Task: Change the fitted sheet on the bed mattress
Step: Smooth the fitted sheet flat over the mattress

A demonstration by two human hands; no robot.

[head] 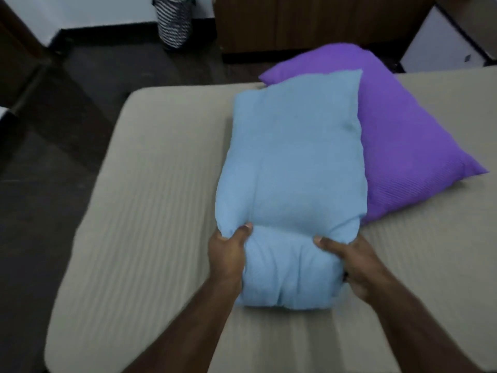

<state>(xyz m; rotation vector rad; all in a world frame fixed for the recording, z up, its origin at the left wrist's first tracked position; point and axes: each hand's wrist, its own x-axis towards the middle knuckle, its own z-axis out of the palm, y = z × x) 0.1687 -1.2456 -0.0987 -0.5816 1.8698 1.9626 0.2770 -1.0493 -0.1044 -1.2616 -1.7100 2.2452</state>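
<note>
My left hand and right hand grip the blue pillow on the beige mattress; dark floor left.

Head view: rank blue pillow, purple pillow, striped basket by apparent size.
1. blue pillow, though it is nearest the camera
2. purple pillow, partly hidden behind the blue one, so true order with it is unsure
3. striped basket, far away and cropped

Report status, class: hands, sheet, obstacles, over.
Left hand and right hand grip blue pillow. Beige sheet still on mattress. Purple pillow in the way.
</note>
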